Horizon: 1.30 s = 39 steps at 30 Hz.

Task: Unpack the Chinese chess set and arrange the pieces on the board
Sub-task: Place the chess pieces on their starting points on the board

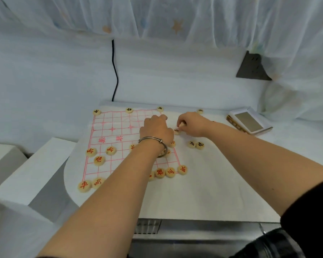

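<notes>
A white cloth board (108,131) with a red grid lies on the table. Round wooden pieces with red characters stand along its near edge (84,186) and a few rows up (110,151). Black-character pieces sit on the far edge (129,110). My left hand (157,132), with a silver bangle on the wrist, rests palm down over the board's right side, fingers curled; I cannot see anything in it. My right hand (191,125) pinches a piece (182,124) just right of the board, above another black piece (177,130).
Two loose black-character pieces (196,144) lie on the cloth right of the board. The set's open box (248,122) sits at the far right. White foam blocks (32,170) stand left of the table. A black cable (115,71) hangs behind.
</notes>
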Each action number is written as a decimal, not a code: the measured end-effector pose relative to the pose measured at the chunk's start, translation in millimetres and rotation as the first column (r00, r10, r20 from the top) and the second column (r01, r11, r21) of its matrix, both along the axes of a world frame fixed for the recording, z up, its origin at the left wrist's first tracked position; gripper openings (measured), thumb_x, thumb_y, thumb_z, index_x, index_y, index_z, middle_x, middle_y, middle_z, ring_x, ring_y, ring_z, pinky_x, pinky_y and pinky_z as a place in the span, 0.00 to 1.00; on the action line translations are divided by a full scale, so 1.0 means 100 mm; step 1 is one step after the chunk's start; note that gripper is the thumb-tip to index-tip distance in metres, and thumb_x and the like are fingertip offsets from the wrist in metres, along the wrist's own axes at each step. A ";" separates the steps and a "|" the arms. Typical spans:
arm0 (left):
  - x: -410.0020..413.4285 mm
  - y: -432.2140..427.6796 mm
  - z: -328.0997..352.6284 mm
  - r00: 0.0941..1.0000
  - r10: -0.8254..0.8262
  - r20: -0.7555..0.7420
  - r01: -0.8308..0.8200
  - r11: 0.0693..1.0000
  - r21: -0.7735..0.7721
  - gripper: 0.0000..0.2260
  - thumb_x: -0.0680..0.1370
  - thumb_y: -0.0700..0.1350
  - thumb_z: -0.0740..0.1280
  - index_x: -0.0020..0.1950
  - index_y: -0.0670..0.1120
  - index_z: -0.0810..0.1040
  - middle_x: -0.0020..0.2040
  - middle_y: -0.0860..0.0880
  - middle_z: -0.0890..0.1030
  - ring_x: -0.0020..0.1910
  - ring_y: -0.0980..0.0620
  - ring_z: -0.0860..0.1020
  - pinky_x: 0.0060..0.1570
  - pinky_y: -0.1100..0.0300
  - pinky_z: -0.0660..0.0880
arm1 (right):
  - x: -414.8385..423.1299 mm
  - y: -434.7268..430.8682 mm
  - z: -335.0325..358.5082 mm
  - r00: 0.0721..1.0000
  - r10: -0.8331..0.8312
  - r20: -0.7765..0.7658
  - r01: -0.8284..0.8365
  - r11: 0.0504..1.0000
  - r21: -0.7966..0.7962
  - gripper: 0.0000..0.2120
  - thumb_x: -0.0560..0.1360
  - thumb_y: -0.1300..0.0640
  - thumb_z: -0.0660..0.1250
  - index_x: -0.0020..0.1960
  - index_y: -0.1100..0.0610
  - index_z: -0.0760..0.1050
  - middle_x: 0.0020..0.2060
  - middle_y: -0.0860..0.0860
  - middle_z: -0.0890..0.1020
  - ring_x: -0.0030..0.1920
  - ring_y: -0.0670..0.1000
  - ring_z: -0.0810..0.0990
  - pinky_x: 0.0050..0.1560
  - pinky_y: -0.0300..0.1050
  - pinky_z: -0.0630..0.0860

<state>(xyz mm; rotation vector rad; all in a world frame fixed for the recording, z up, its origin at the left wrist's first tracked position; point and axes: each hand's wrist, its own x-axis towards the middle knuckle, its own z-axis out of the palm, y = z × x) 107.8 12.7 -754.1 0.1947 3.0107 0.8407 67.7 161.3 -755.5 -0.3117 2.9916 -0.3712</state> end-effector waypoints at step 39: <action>-0.15 0.24 -0.09 0.993 -0.073 -0.098 0.054 0.981 -0.187 0.18 0.80 0.46 0.58 0.70 0.48 0.69 0.68 0.48 0.71 0.68 0.47 0.65 0.63 0.52 0.68 | 0.54 0.18 -0.29 0.984 0.171 -0.051 -0.153 0.954 0.259 0.09 0.76 0.67 0.58 0.55 0.60 0.68 0.46 0.56 0.70 0.36 0.56 0.70 0.31 0.48 0.66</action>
